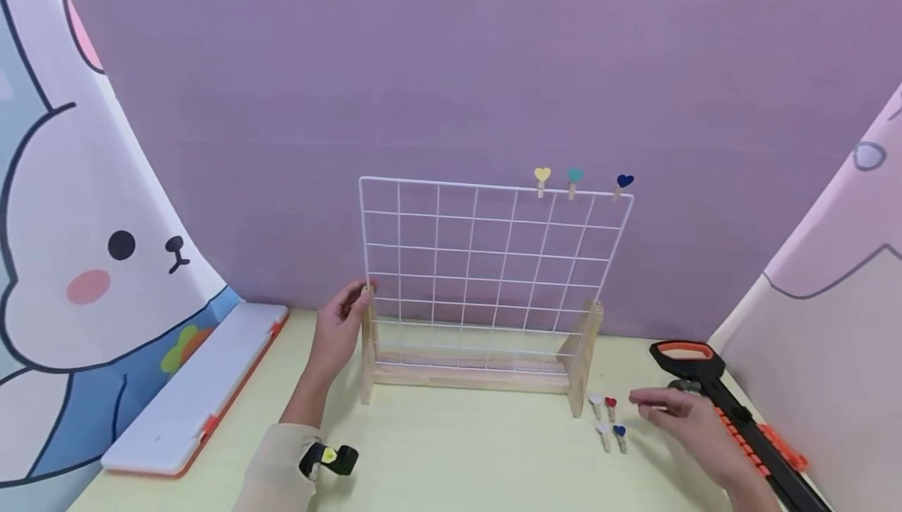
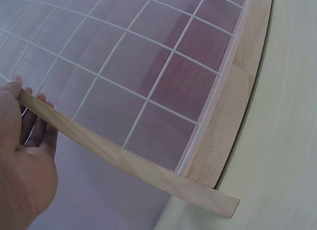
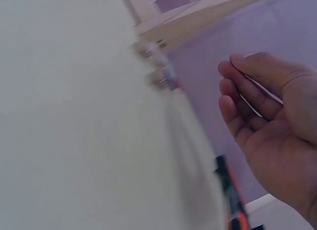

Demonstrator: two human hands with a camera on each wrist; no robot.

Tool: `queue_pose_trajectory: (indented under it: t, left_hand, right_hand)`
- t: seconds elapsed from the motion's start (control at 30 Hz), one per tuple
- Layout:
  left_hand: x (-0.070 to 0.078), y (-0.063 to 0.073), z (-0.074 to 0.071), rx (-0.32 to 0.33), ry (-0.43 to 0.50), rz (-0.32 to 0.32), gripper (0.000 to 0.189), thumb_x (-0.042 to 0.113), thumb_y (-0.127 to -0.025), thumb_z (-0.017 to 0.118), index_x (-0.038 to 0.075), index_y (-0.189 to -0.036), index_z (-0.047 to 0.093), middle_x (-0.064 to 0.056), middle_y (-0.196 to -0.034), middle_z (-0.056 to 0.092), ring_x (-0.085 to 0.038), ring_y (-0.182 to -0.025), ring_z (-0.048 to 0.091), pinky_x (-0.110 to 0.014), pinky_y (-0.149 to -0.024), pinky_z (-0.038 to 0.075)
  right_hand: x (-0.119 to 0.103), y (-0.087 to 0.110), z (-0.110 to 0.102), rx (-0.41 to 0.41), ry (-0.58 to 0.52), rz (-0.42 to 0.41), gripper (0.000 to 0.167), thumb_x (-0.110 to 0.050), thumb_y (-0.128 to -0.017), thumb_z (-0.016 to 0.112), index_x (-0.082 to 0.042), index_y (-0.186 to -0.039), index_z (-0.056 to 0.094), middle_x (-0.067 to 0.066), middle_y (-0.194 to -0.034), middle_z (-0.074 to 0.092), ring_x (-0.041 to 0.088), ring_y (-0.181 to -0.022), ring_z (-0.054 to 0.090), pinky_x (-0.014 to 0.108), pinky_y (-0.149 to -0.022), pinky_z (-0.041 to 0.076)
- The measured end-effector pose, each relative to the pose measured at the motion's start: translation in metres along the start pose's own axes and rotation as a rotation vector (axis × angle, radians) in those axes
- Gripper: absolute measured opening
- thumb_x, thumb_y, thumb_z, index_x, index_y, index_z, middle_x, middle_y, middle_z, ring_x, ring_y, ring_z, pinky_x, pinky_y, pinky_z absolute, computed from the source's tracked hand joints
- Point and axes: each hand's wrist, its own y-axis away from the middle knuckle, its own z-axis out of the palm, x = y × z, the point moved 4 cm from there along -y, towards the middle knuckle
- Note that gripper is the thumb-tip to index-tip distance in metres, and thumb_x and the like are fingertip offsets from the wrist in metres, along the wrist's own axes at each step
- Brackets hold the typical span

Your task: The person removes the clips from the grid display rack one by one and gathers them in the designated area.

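Heart pegs (image 1: 575, 176), three of them, are already up along the top edge of the wire rack (image 1: 472, 378), right of centre in the frame; four more pegs (image 1: 620, 433) lie on the table (image 1: 479, 457), lower right, unclipped! Left hand (image 1: 340, 330) grips the rack's wooden post (image 1: 368, 359); right hand (image 1: 680, 424), fingers loosely bent, narrow, holding nothing visible, hovers just beside those four.

A wire rack (image 1: 506, 253) stood at centre frame, three clips (image 1: 575, 176) atop its right end; four loose clips (image 1: 620, 434) lay lower right, a flat case (image 1: 193, 394) lower left.
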Motion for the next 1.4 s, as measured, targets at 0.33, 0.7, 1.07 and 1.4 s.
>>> queue_pose_trajectory:
  t: [0.33, 0.7, 1.07, 1.4]
  left_hand:
    - [-0.002, 0.0, 0.0, -0.001, -0.006, 0.004, 0.038, 0.025, -0.107, 0.058, 0.002, -0.137, 0.061, -0.021, -0.137, 0.066, 0.006, -0.107, 0.06, -0.008, -0.089, 0.049]
    - [-0.003, 0.0, -0.001, -0.017, 0.007, 0.016, 0.038, 0.025, -0.108, 0.057, 0.003, -0.138, 0.062, -0.02, -0.138, 0.066, 0.007, -0.111, 0.06, -0.007, -0.091, 0.047]
    - [-0.004, 0.0, -0.001, -0.003, 0.013, 0.011, 0.037, 0.024, -0.107, 0.057, 0.002, -0.136, 0.062, -0.021, -0.138, 0.066, 0.007, -0.11, 0.061, -0.007, -0.092, 0.048]
    - [-0.003, -0.001, 0.0, -0.016, 0.012, 0.006, 0.038, 0.026, -0.107, 0.058, 0.003, -0.137, 0.062, -0.019, -0.138, 0.066, 0.006, -0.11, 0.061, -0.007, -0.092, 0.048]
  right_hand:
    - [-0.099, -0.012, -0.045, 0.089, 0.111, -0.298, 0.034, -0.021, -0.103, 0.065, -0.003, -0.132, 0.067, -0.02, -0.12, 0.074, -0.008, -0.107, 0.067, 0.014, -0.086, 0.055]
    - [-0.195, -0.022, -0.075, 0.19, 0.107, -0.394, 0.031, -0.019, -0.102, 0.066, -0.003, -0.128, 0.069, -0.016, -0.122, 0.075, -0.006, -0.114, 0.065, 0.006, -0.092, 0.048]
    - [-0.265, -0.034, -0.078, 0.166, -0.069, -0.524, 0.029, -0.007, -0.097, 0.071, 0.004, -0.123, 0.069, -0.007, -0.114, 0.079, 0.003, -0.108, 0.071, 0.01, -0.094, 0.051]
    - [-0.301, -0.039, -0.074, 0.158, -0.11, -0.559, 0.03, -0.01, -0.095, 0.074, 0.004, -0.122, 0.07, -0.003, -0.113, 0.079, 0.006, -0.109, 0.071, 0.011, -0.096, 0.049]
